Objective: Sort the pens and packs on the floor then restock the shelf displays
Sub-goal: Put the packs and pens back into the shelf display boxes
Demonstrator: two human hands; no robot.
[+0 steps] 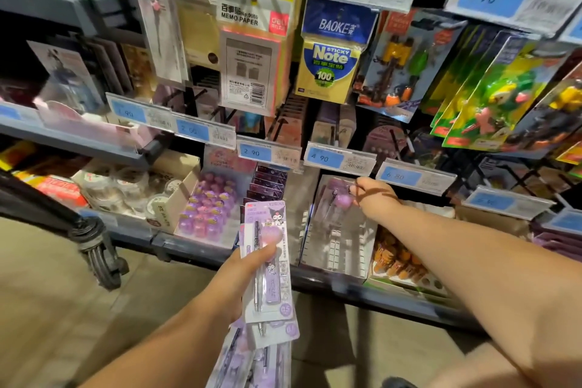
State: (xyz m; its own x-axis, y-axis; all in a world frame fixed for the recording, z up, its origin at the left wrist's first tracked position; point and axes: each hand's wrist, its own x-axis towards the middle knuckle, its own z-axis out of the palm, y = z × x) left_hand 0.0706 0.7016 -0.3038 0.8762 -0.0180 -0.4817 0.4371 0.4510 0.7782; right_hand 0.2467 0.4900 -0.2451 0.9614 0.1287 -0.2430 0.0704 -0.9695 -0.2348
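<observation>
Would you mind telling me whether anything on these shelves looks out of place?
Nothing looks spilled or damaged. The memo paper pack hangs with a barcode panel facing out, unlike the sticky note pack beside it.

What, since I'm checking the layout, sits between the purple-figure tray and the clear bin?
A row of dark purple packs, seen in the head view.

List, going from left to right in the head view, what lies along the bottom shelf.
Red packs → tape rolls → cardboard box → tray of purple figures → dark purple packs → clear bin with the pen pack that the right hand pinches → orange items.
</observation>
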